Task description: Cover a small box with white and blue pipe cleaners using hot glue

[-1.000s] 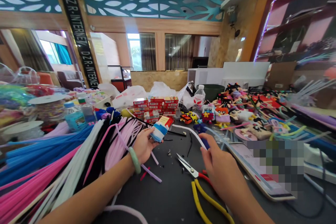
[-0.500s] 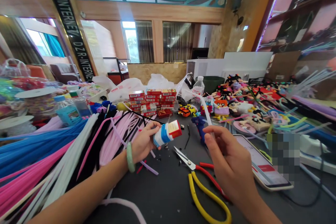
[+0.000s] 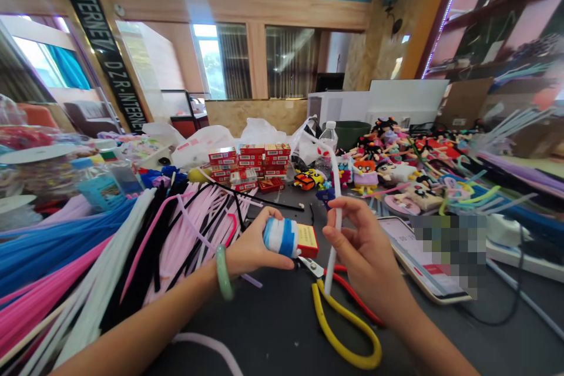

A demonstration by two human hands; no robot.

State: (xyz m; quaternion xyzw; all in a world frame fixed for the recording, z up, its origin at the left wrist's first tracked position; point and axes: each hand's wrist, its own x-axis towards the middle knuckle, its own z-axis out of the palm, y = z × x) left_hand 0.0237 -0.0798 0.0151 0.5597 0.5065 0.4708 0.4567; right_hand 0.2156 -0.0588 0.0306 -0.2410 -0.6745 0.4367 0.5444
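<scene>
My left hand (image 3: 252, 247) grips a small red and yellow box (image 3: 291, 238) wound with white and blue pipe cleaner. It holds the box level above the dark table (image 3: 273, 329), just left of my right hand. My right hand (image 3: 359, 252) pinches a white pipe cleaner (image 3: 335, 205) that stands nearly upright between thumb and fingers. A green bangle sits on my left wrist. Scissors with yellow and red handles (image 3: 341, 320) lie on the table under both hands.
A heap of pink, blue, white and black pipe cleaners (image 3: 88, 247) covers the left side. Stacked red boxes (image 3: 251, 165), a water bottle (image 3: 326, 144) and plastic bags stand behind. Several pipe-cleaner dolls (image 3: 396, 170) fill the right. A phone (image 3: 418, 258) lies to the right of my hand.
My left hand brought the wrapped box nearer and turned it level. My right hand lifted the white pipe cleaner from lying across the table to nearly upright, close to the box.
</scene>
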